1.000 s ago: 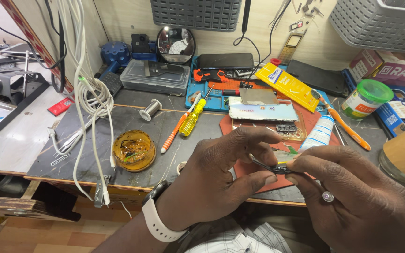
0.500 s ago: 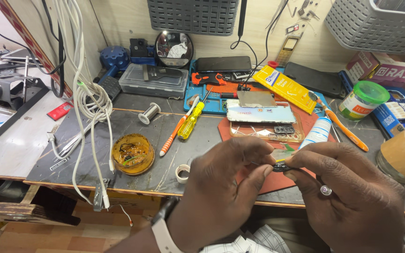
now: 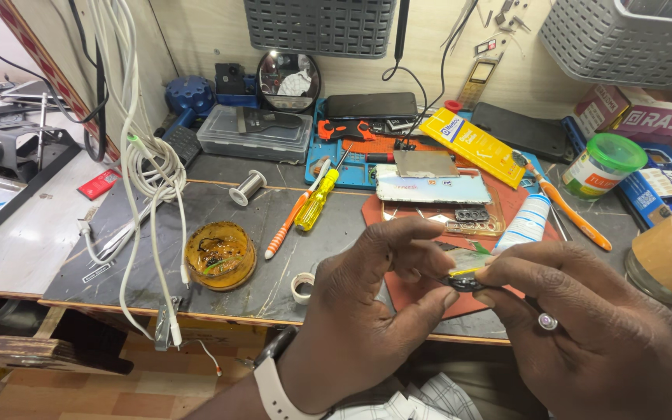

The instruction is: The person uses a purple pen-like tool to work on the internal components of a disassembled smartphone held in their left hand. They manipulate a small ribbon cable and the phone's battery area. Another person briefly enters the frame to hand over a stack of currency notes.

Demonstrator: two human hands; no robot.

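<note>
The left hand [image 3: 363, 311] and the right hand [image 3: 585, 327] meet above the near edge of the workbench [image 3: 289, 233], each pinching one end of a small dark part [image 3: 464, 281] between thumb and fingertips. A ring sits on a right-hand finger, and a white watch strap [image 3: 274, 389] wraps the left wrist. Just beyond the hands lies a red mat [image 3: 421, 292] bearing an opened phone [image 3: 429, 188] and a white tube [image 3: 526, 222]. Left of the mat lie a yellow screwdriver [image 3: 316, 204], a small roll of tape [image 3: 302, 287] and a round amber tin [image 3: 219, 255]. White cables [image 3: 145, 155] hang at the far left.
</note>
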